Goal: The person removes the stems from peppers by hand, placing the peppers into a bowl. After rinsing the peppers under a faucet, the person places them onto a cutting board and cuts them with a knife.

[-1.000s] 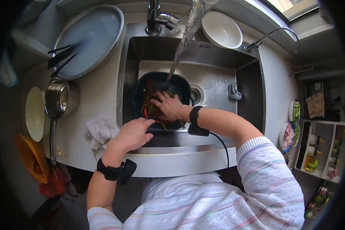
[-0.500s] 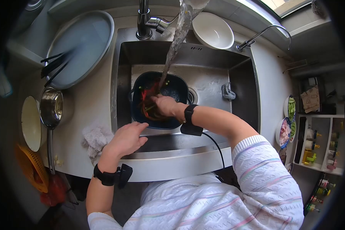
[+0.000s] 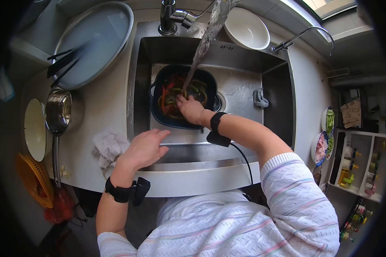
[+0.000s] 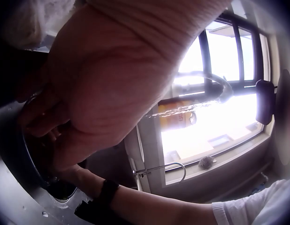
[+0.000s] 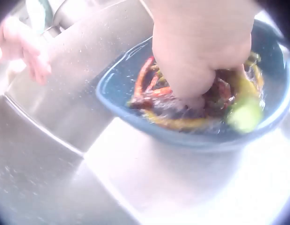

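Rinsing vegetable strips in a dark blue bowl (image 3: 182, 96) under the tap stream.

The bowl sits in the steel sink (image 3: 240, 92) so water drains; the right hand (image 3: 191, 109) curls into the strips (image 5: 159, 96), gripping them. The left hand (image 3: 145, 147) rests relaxed, holding nothing, on the sink's near rim, seemingly for support.

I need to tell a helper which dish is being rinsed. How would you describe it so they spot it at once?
Look into the stainless steel sink in the middle of the counter, under the running tap water. There sits a dark blue, rounded-square bowl with red and green vegetable strips, the right hand dipped in it. The other bowl, white, sits empty on the ledge behind.
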`<state>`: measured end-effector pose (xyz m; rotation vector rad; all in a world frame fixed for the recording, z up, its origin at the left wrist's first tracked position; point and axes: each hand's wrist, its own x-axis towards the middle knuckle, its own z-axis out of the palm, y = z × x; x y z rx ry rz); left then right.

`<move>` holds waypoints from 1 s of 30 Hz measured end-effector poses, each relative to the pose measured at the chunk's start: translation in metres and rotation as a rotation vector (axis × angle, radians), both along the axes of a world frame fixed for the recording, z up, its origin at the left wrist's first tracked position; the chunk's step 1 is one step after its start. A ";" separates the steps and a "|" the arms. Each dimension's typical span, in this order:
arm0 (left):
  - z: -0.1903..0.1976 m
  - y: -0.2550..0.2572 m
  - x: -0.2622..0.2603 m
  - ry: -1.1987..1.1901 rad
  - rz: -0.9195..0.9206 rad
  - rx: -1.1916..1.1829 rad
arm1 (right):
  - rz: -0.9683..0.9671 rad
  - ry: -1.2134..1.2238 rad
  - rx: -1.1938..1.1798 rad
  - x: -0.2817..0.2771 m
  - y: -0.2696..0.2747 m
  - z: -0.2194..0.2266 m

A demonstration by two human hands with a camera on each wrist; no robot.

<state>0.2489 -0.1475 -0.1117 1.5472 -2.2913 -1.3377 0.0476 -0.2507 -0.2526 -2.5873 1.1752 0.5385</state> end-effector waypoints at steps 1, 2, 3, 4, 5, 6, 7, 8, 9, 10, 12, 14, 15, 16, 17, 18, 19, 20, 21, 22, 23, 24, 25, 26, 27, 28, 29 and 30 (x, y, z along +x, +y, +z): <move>0.000 0.000 0.000 -0.022 0.007 0.015 | 0.074 -0.002 0.089 -0.003 0.003 0.008; -0.001 0.002 0.001 -0.020 0.011 0.017 | 0.078 0.000 0.091 -0.010 -0.005 0.011; -0.002 0.002 0.001 0.008 0.016 0.011 | 0.061 -0.082 0.082 -0.019 -0.022 0.013; -0.003 0.003 0.002 0.036 0.019 0.004 | 0.042 -0.165 0.072 -0.025 -0.031 0.017; -0.005 0.003 0.003 0.037 0.020 0.005 | -0.149 -0.256 -0.016 -0.028 -0.031 0.020; -0.006 0.003 0.003 0.027 0.015 -0.013 | -0.149 -0.255 -0.016 -0.025 -0.022 0.016; -0.007 0.003 0.002 0.018 0.007 -0.032 | -0.027 -0.157 0.015 -0.020 -0.004 0.009; -0.009 0.002 0.001 0.020 0.004 -0.033 | 0.096 -0.058 0.045 -0.017 0.005 0.004; -0.011 0.001 0.001 0.026 -0.003 -0.056 | 0.085 -0.122 0.245 -0.015 0.002 0.009; -0.012 0.002 0.001 0.031 -0.013 -0.077 | 0.083 -0.123 0.247 -0.018 -0.008 0.013; -0.011 0.001 0.001 0.024 -0.009 -0.082 | -0.071 -0.141 0.084 -0.027 -0.035 0.023; -0.007 -0.001 0.001 0.022 -0.008 -0.083 | -0.099 -0.255 -0.009 -0.030 -0.045 0.017; -0.003 -0.004 0.000 -0.002 0.000 -0.035 | -0.107 -0.376 0.059 -0.031 -0.052 0.028; -0.002 -0.004 0.000 -0.025 0.009 0.014 | -0.112 -0.497 0.128 -0.031 -0.060 0.039; -0.001 -0.004 0.000 -0.022 0.008 0.015 | -0.279 -0.557 0.192 -0.032 -0.073 0.052; -0.001 -0.004 0.000 -0.024 0.009 0.012 | -0.447 -0.617 0.255 -0.034 -0.086 0.067; -0.001 -0.004 0.001 -0.025 0.010 0.007 | -0.500 -0.741 0.255 -0.038 -0.097 0.083; -0.002 -0.003 0.002 -0.024 0.010 0.006 | -0.551 -0.864 0.254 -0.038 -0.107 0.101; -0.006 -0.002 0.003 0.000 0.014 -0.032 | -0.608 -0.973 0.314 -0.035 -0.117 0.118; -0.008 -0.001 0.003 0.024 0.016 -0.071 | -0.666 -1.083 0.373 -0.033 -0.127 0.134; -0.008 -0.001 0.003 0.023 0.012 -0.071 | -0.674 -1.116 0.347 -0.028 -0.140 0.144; -0.008 -0.002 0.003 0.023 0.011 -0.070 | -0.682 -1.151 0.321 -0.021 -0.152 0.152; -0.007 -0.002 0.003 0.022 0.009 -0.070 | -0.687 -1.156 0.319 -0.015 -0.162 0.160; -0.007 -0.003 0.003 0.019 0.003 -0.070 | -0.701 -1.146 0.369 -0.009 -0.171 0.168; -0.007 -0.004 0.004 0.012 -0.001 -0.070 | -0.712 -1.134 0.420 -0.004 -0.176 0.175; -0.006 -0.004 0.005 0.006 -0.004 -0.068 | -0.714 -1.137 0.419 0.001 -0.176 0.179; -0.007 -0.004 0.006 0.004 -0.004 -0.068 | -0.736 -1.076 0.368 0.006 -0.177 0.183; -0.007 -0.005 0.007 0.004 -0.001 -0.071 | -0.757 -1.012 0.317 0.009 -0.178 0.184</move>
